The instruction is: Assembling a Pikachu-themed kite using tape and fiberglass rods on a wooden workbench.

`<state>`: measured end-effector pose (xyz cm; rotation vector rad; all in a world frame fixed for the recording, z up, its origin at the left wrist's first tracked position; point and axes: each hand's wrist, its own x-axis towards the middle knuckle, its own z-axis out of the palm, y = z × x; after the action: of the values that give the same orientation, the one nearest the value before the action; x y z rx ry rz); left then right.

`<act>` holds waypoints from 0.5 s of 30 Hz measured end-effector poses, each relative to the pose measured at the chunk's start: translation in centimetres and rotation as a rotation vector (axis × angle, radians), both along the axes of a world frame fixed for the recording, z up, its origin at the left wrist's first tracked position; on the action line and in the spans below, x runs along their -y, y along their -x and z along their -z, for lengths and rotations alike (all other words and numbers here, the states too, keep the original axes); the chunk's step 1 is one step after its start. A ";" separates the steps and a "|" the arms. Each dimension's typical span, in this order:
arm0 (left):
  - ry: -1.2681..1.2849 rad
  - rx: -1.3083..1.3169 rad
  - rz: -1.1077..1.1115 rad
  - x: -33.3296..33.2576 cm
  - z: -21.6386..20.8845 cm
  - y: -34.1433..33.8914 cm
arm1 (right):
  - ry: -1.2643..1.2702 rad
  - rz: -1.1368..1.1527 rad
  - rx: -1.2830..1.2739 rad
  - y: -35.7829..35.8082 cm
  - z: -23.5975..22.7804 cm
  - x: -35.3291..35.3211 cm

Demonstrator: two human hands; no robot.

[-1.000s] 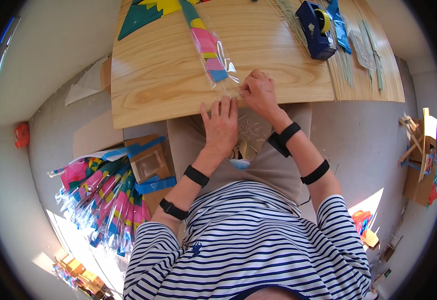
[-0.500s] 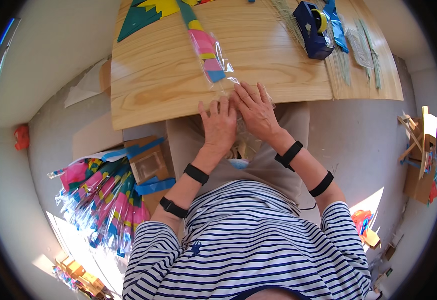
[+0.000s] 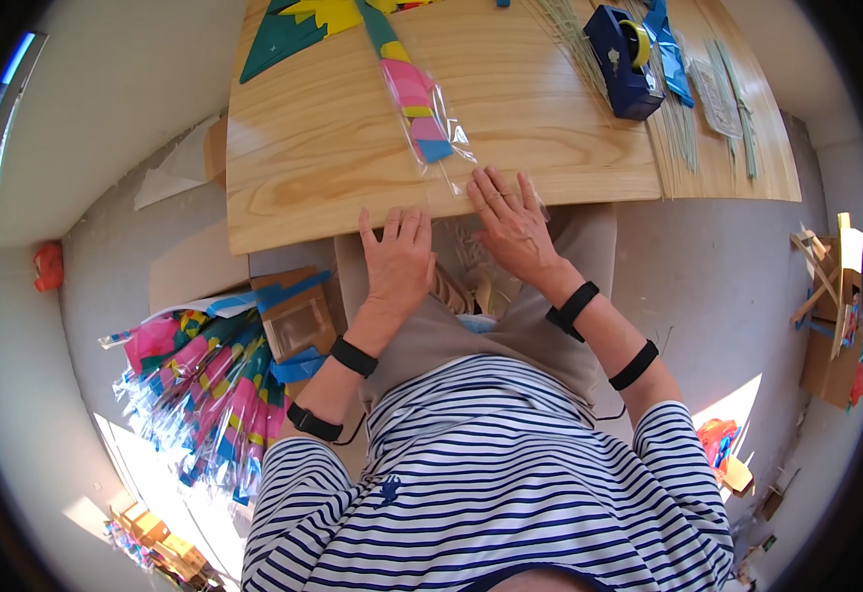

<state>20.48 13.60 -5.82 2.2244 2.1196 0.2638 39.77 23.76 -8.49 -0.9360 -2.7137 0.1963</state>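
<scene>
On the wooden table [image 3: 323,183] lies a long folded strip of pink, yellow, green and blue sheet material [image 3: 413,91], inside a clear plastic sleeve [image 3: 448,126]. The sleeve's near end points toward the front edge. My left hand [image 3: 399,259] is open, its fingers stretched out on that edge, apart from the sleeve. To the right of the sleeve's end, my right hand [image 3: 515,229] rests on the edge with fingers extended, nearest to the plastic. A bit of clear film shows beside it; whether the hand presses on it I cannot tell.
A blue tape dispenser [image 3: 624,64] with yellow tape stands at the back right, among thin pale sticks [image 3: 747,118]. Green and yellow material [image 3: 293,39] lies back left. Left of my legs, many sleeved colourful bundles [image 3: 209,385] lie beside a cardboard box [image 3: 298,321].
My left hand has moved left, away from my right hand and the sleeve's end. My right hand has shifted only slightly. The sleeved strip lies nearly as before.
</scene>
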 end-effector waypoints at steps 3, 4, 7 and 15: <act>-0.145 0.103 0.063 -0.6 0.1 -0.2 | 0.020 0.013 -0.018 0.1 0.1 0.2; -0.150 0.098 0.085 -1.1 0.3 -0.5 | 0.024 0.019 -0.024 0.1 0.1 0.2; -0.147 0.066 0.138 -2.0 1.3 -1.2 | 0.023 -0.001 -0.007 0.0 0.2 0.1; -0.280 -0.035 0.198 -2.7 3.2 0.3 | -0.033 0.093 0.049 -0.6 -0.5 0.4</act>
<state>20.21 16.27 -9.07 2.5880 1.9630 0.5435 40.37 23.36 -7.99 -1.0674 -2.7013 0.1114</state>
